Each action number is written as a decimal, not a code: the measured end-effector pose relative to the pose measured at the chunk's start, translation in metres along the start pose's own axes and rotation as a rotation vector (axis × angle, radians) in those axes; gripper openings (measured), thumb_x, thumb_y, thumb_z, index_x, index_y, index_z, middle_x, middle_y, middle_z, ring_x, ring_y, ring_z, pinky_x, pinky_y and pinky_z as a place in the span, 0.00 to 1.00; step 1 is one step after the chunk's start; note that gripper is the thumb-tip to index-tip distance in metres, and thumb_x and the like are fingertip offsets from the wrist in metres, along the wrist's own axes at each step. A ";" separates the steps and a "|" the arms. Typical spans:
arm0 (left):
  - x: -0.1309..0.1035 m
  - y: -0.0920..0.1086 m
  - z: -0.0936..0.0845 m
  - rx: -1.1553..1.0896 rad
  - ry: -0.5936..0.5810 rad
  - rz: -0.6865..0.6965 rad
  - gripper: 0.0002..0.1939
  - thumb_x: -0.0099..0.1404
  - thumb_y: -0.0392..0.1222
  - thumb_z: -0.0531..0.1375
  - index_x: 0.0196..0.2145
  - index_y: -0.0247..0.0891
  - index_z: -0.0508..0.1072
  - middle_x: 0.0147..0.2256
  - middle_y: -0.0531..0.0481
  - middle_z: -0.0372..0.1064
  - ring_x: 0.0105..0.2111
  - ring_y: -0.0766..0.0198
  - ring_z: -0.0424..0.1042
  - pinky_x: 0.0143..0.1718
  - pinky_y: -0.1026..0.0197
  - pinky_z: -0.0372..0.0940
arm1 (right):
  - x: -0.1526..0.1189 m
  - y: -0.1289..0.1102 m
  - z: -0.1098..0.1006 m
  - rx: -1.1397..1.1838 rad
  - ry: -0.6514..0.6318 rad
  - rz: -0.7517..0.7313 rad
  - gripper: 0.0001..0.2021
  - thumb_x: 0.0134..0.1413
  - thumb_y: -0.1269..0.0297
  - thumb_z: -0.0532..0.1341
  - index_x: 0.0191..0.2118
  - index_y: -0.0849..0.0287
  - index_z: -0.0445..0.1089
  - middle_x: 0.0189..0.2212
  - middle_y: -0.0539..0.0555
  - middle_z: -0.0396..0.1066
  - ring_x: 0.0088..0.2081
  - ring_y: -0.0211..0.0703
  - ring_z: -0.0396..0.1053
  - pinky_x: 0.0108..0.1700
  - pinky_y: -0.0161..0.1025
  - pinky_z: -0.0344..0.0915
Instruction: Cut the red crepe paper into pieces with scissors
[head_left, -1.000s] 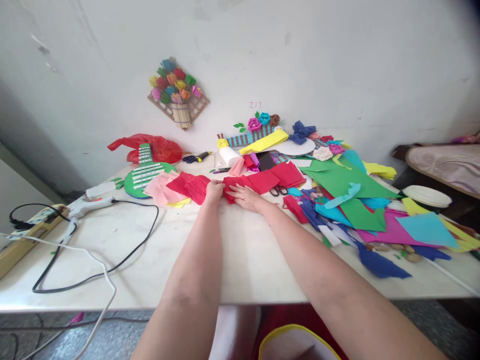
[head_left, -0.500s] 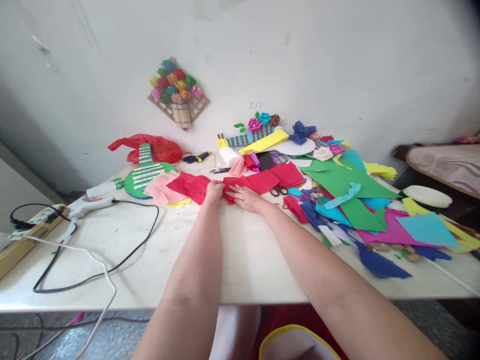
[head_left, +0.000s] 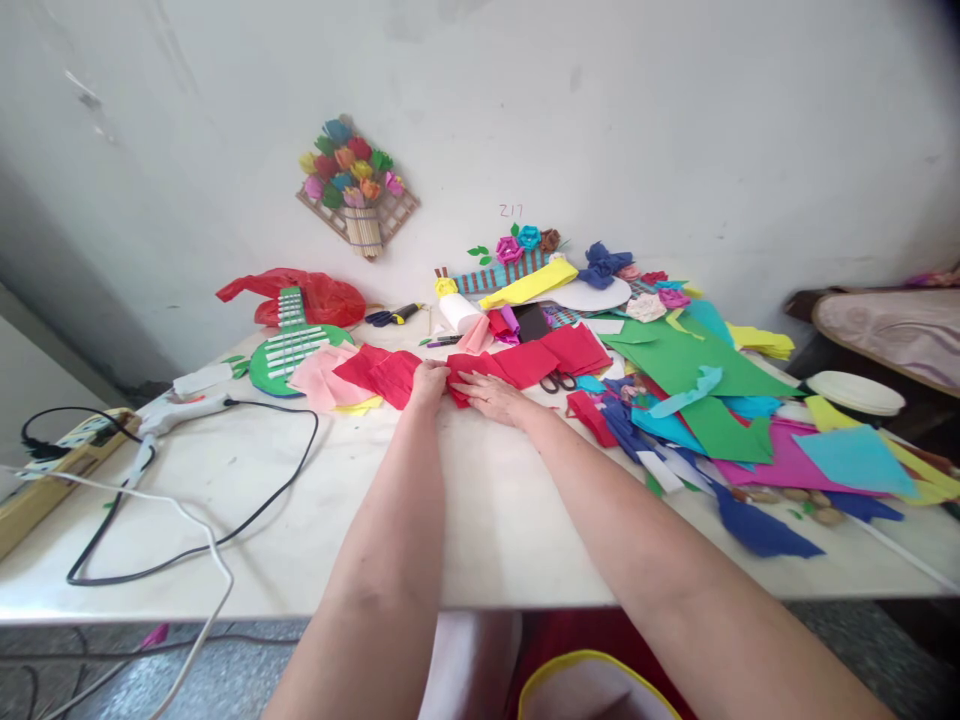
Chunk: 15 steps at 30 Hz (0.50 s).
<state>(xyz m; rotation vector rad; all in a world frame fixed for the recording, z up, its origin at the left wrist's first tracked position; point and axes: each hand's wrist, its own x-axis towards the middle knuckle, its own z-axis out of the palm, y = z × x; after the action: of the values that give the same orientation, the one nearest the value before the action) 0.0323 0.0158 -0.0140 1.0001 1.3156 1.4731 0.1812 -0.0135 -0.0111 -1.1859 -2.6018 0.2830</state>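
A long strip of red crepe paper (head_left: 529,364) lies folded and creased across the middle of the table. My left hand (head_left: 430,383) is closed on it near its centre, thumb and fingers pinching the paper. Just to the right, my right hand (head_left: 491,397) rests flat on the same strip with its fingers spread. Black-handled scissors (head_left: 557,382) lie right of that hand, partly under the red paper. Pale pink crepe paper (head_left: 319,375) touches the strip's left end, beside a green guitar-shaped cutout (head_left: 300,345) with white rolled strips.
A glue gun (head_left: 184,411) with looping cords lies at left beside a power strip (head_left: 67,460). Coloured paper scraps (head_left: 750,430) cover the right side. At the back are a red plastic bag (head_left: 322,298) and a yellow-black cutter (head_left: 407,313). The table's front edge is near me.
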 end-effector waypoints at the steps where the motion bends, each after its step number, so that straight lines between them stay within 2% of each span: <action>1: 0.000 0.000 0.000 0.003 0.002 -0.002 0.08 0.42 0.30 0.53 0.25 0.34 0.67 0.17 0.54 0.63 0.19 0.66 0.64 0.24 0.63 0.61 | 0.000 0.000 0.000 0.003 0.002 -0.001 0.23 0.61 0.65 0.49 0.61 0.52 0.55 0.64 0.52 0.46 0.64 0.47 0.42 0.63 0.51 0.44; 15: 0.003 -0.002 -0.001 0.026 0.012 0.001 0.08 0.43 0.31 0.54 0.26 0.34 0.66 0.17 0.55 0.62 0.21 0.65 0.66 0.25 0.63 0.61 | 0.000 0.000 0.001 0.006 -0.002 -0.004 0.23 0.62 0.64 0.48 0.62 0.54 0.54 0.64 0.53 0.45 0.64 0.47 0.42 0.63 0.50 0.42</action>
<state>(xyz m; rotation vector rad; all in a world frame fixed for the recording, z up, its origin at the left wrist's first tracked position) 0.0305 0.0182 -0.0161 1.0099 1.3457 1.4677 0.1811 -0.0132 -0.0122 -1.1793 -2.6023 0.2908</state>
